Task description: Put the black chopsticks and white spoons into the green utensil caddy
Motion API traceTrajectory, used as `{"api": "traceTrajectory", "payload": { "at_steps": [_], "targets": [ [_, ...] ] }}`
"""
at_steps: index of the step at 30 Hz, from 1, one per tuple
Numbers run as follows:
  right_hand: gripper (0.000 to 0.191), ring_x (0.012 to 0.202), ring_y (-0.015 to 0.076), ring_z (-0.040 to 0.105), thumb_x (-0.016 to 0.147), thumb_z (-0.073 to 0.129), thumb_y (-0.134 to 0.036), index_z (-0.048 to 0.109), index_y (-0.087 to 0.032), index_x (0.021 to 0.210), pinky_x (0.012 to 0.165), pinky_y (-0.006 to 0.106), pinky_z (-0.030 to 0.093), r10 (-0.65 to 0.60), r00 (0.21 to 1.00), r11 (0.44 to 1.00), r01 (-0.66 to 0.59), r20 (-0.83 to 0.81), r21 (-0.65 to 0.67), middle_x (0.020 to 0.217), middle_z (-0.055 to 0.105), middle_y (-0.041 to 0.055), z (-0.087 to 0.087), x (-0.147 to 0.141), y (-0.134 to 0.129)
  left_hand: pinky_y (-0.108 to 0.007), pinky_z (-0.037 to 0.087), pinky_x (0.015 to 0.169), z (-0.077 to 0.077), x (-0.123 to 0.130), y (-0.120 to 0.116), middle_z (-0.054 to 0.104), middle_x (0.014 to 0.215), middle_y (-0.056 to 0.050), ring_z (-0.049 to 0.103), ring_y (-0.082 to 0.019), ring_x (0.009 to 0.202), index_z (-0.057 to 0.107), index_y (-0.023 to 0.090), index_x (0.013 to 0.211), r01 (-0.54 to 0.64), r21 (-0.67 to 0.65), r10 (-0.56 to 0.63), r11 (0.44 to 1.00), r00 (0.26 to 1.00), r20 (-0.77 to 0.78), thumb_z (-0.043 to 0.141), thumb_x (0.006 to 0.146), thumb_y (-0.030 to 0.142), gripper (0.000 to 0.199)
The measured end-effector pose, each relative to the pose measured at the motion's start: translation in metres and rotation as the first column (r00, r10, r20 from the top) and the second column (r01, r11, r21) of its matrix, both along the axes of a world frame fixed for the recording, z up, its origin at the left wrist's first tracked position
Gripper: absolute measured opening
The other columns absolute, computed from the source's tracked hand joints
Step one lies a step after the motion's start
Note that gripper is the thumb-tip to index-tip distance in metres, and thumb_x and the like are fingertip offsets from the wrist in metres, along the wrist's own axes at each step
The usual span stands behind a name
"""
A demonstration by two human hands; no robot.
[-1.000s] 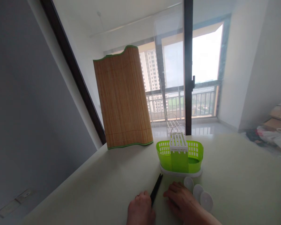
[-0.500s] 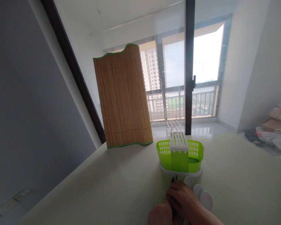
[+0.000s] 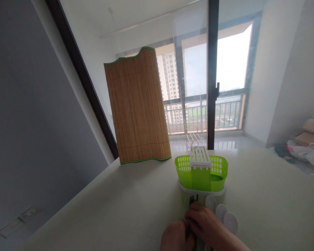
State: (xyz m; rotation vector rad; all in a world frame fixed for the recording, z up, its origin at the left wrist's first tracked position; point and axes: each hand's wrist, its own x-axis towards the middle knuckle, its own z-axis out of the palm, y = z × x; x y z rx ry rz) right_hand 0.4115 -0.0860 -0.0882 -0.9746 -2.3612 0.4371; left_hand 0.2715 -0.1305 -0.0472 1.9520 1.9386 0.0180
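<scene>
Both hands are together at the bottom of the view, just in front of a bright green utensil holder (image 3: 201,179) with a white slotted top. My right hand (image 3: 205,221) is closed around a bunch of thin black chopsticks (image 3: 192,200), whose tips stick out past its fingers. Pressed against it from the left, my left hand (image 3: 176,234) has its fingers curled on the lower part of the same chopsticks; the exact grip is partly hidden. Beside my right wrist lie white spoons (image 3: 230,222), their bowls pointing toward the holder and their handles covered by my arm.
A bamboo mat (image 3: 138,108) with green edging stands upright at the back left of the pale table (image 3: 120,202). Behind the table is a glass sliding door with a dark frame (image 3: 211,115). Boxes and bags (image 3: 308,148) lie at the far right beyond the table.
My left hand has shifted slightly up and left, its fingers now curled against the chopsticks. More chopstick tips show, spread a little apart. My right hand has hardly moved.
</scene>
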Motion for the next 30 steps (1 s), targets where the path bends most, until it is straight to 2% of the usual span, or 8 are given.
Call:
{"api": "traceTrajectory", "payload": {
  "at_steps": [6,10,14,17,21,25,27,30],
  "targets": [
    [0.023,0.089,0.0207,0.057,0.083,0.051,-0.010,0.064,-0.022,0.097,0.079,0.031,0.040,-0.015,0.999,0.999,0.016,-0.033,0.035,0.090,0.063,0.0035,0.001,0.000,0.000,-0.029,0.045,0.066,-0.009,-0.017,0.008,0.069,0.077,-0.010,0.066,-0.023,0.078,0.066,0.015,0.078,-0.022,0.052,0.018,0.998,0.996,0.082,0.047,0.081,0.020,0.021],
    [0.022,0.091,0.0221,0.056,0.086,0.048,-0.013,0.061,-0.021,0.101,0.080,0.034,0.041,-0.072,0.987,0.995,0.080,-0.142,0.053,0.093,0.062,0.0059,0.005,0.001,0.000,-0.025,0.041,0.057,0.006,-0.046,0.015,0.064,0.065,-0.003,0.061,-0.017,0.064,0.057,0.017,0.067,-0.050,0.198,-0.004,0.979,0.965,0.264,0.044,0.084,0.026,0.023],
    [0.020,0.079,0.0198,0.056,0.088,0.050,-0.020,0.059,-0.020,0.106,0.073,0.032,0.042,-0.060,0.981,0.998,0.066,-0.182,0.025,0.085,0.060,0.0051,0.010,-0.001,-0.004,-0.022,0.040,0.048,0.035,-0.061,0.021,0.056,0.056,0.004,0.053,-0.011,0.047,0.051,0.019,0.071,-0.121,0.237,-0.032,0.964,0.832,0.555,0.042,0.087,0.041,0.029],
    [0.033,0.071,0.0179,0.055,0.085,0.052,-0.025,0.054,-0.019,0.117,0.067,0.029,0.042,-0.006,0.984,1.000,0.006,-0.176,-0.002,0.080,0.059,0.0035,0.012,-0.007,-0.008,-0.020,0.045,0.051,0.043,-0.056,0.025,0.060,0.062,0.004,0.054,-0.010,0.049,0.055,0.019,0.081,-0.165,0.335,-0.115,0.928,0.727,0.677,0.046,0.086,0.041,0.024],
    [0.048,0.065,0.0164,0.055,0.078,0.053,-0.024,0.046,-0.018,0.124,0.060,0.026,0.040,0.007,0.989,0.999,-0.014,-0.147,-0.045,0.080,0.060,0.0024,0.012,-0.016,-0.008,-0.018,0.046,0.052,0.035,-0.045,0.030,0.062,0.068,0.003,0.054,-0.008,0.052,0.057,0.020,0.084,-0.133,0.423,-0.221,0.896,0.692,0.687,0.051,0.083,0.033,0.014],
    [0.036,0.055,0.0151,0.053,0.075,0.057,-0.029,0.046,-0.019,0.109,0.053,0.024,0.034,-0.209,0.971,0.975,0.196,-0.120,-0.109,0.065,0.054,-0.0043,0.012,-0.022,-0.005,-0.016,0.042,0.049,0.032,-0.039,0.028,0.059,0.065,0.004,0.051,-0.007,0.051,0.057,0.019,0.079,-0.109,0.472,-0.266,0.875,0.707,0.655,0.052,0.079,0.025,0.008],
    [0.034,0.054,0.0149,0.052,0.077,0.058,-0.032,0.044,-0.020,0.106,0.052,0.024,0.033,-0.270,0.954,0.960,0.258,-0.128,-0.108,0.062,0.052,-0.0060,0.012,-0.024,-0.004,-0.016,0.041,0.048,0.035,-0.038,0.027,0.057,0.063,0.004,0.049,-0.007,0.050,0.057,0.019,0.078,-0.119,0.489,-0.268,0.864,0.714,0.647,0.052,0.078,0.022,0.007],
    [0.025,0.057,0.0147,0.054,0.078,0.057,-0.031,0.047,-0.022,0.099,0.054,0.023,0.034,-0.153,0.979,0.986,0.143,-0.137,-0.084,0.066,0.056,-0.0039,0.009,-0.028,-0.003,-0.016,0.039,0.049,0.037,-0.036,0.025,0.052,0.059,0.005,0.046,-0.007,0.051,0.058,0.018,0.076,-0.143,0.510,-0.264,0.848,0.720,0.642,0.053,0.077,0.021,0.006]
  ]
}}
